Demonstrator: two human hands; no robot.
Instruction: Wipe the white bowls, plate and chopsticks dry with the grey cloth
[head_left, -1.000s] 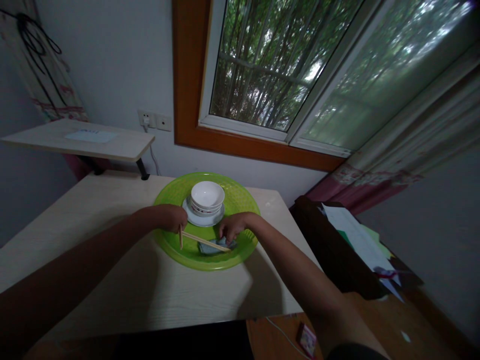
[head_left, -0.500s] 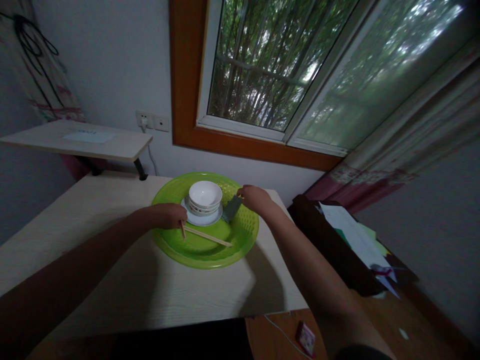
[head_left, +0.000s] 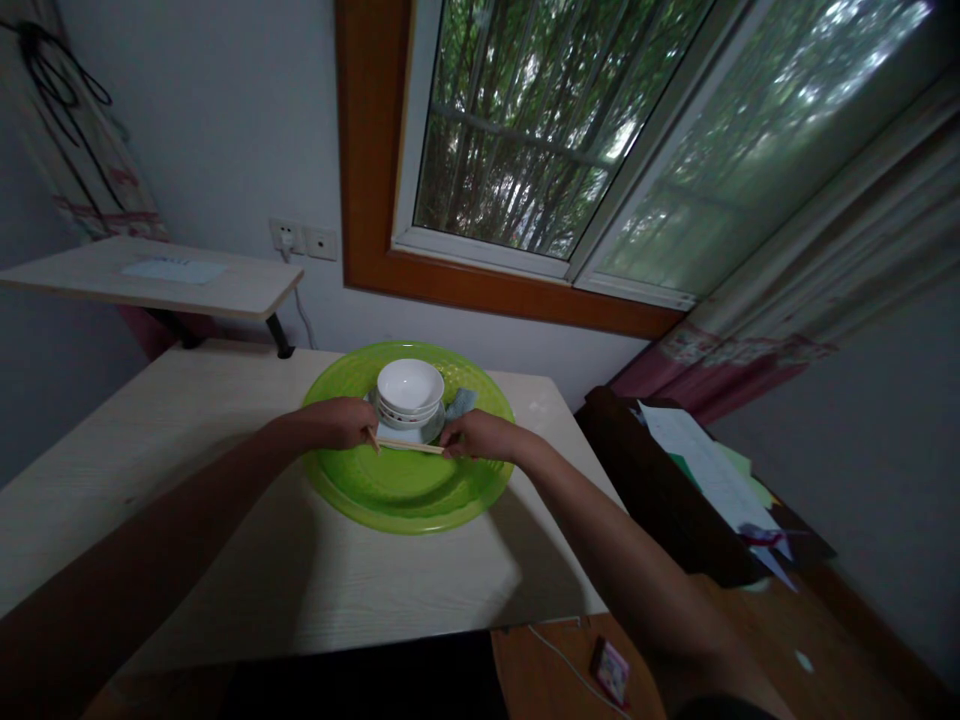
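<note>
— Two hands meet over the green tray [head_left: 409, 500], both on one pair of chopsticks [head_left: 409, 446]?

— Yes, in the head view. The left hand [head_left: 337, 423] has its fingers curled shut on the left end; the right hand [head_left: 480, 437] pinches the right end. The sticks lie level, just near of the white bowls [head_left: 409, 390].

— Where do the bowls sit?

— Stacked on a small plate [head_left: 409, 434] at the tray's far side, with a grey-blue cloth [head_left: 460, 402] just to their right. The tray rests on the pale wooden table [head_left: 225, 540], below the window [head_left: 525, 130].
</note>
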